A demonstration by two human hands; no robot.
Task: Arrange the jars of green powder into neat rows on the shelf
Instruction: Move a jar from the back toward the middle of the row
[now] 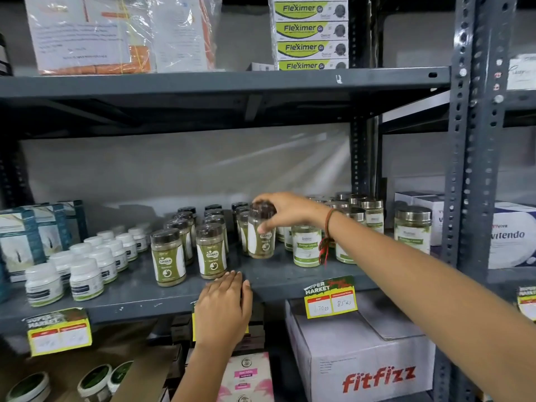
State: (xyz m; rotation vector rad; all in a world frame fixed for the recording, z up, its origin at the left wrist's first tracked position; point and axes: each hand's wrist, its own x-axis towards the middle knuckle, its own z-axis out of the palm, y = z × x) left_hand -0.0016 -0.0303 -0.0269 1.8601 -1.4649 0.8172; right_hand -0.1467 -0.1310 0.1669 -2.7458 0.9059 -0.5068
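Note:
On the middle grey shelf [290, 278] stand dark-lidded jars of green powder in rows running back from the front; the two nearest are the front left jar [168, 258] and the front right jar [211, 251]. My right hand [285, 210] grips one more such jar [261, 237] by its lid, its thumb on the label, at the head of a third row just right of them. It is tilted slightly; whether it touches the shelf I cannot tell. My left hand [224, 307] rests flat on the shelf's front edge, fingers straight, holding nothing.
Steel-lidded jars of green powder [306, 246] crowd the shelf to the right, and white bottles [87, 278] fill the left. Yellow price tags [330, 297] hang from the edge. A Fitfizz carton [362, 361] sits below; a steel upright [471, 169] bounds the right.

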